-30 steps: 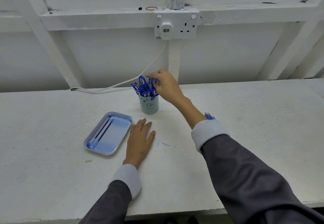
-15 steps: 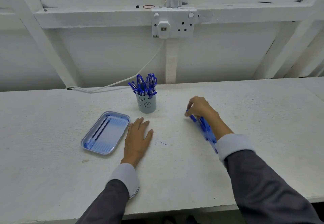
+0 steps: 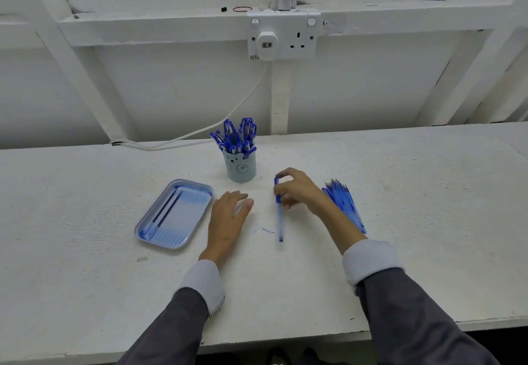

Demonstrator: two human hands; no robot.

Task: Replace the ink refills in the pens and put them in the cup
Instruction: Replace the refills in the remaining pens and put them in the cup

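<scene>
My right hand (image 3: 297,190) pinches the capped top of a blue pen (image 3: 279,216), which hangs down toward me over the table, its tip near the surface. A pale green cup (image 3: 241,169) with a bear face stands behind it, full of several blue pens (image 3: 237,134). A bundle of blue pens (image 3: 344,203) lies on the table to the right of my right wrist. My left hand (image 3: 228,216) rests flat and open on the table. A blue tray (image 3: 197,216) to its left holds two thin ink refills (image 3: 165,212).
A white cable (image 3: 200,133) runs along the back of the white table (image 3: 85,279) up to a wall socket (image 3: 283,36). The table's front edge is close to me. A small ink mark (image 3: 267,231) stains the surface between my hands.
My right hand left the cup, went to the pile at right, and now has lifted one pen leftward toward the middle. My left hand stayed put.
</scene>
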